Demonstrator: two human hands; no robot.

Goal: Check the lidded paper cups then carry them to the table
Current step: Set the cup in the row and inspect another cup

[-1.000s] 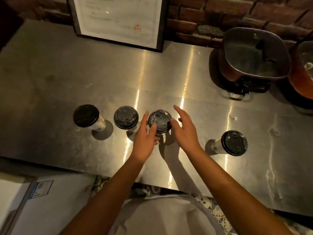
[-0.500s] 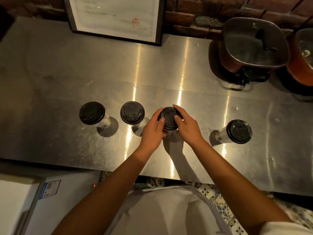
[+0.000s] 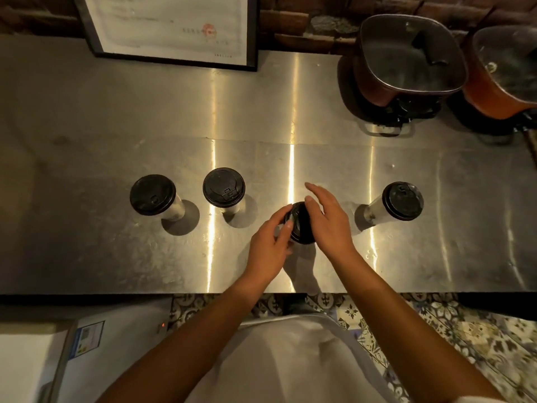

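Note:
Several white paper cups with black lids stand in a row on the steel counter (image 3: 290,97). The third cup (image 3: 302,226) is between my hands. My left hand (image 3: 270,245) grips its left side, fingers on the lid's rim. My right hand (image 3: 328,219) lies over the lid's right side, thumb on the lid, the other fingers spread past it. The cup's body is hidden under my hands. Untouched are the far-left cup (image 3: 154,196), the second cup (image 3: 224,189) and the right cup (image 3: 399,202).
A framed document (image 3: 174,27) leans on the brick wall at the back. Two lidded pots, one (image 3: 406,53) and another (image 3: 505,71), sit at the back right. A white appliance (image 3: 96,359) stands below the counter's front edge at left, over patterned floor tiles (image 3: 465,338).
The held cup has come toward the counter's front edge with both hands. My right fingers have spread out beyond the lid.

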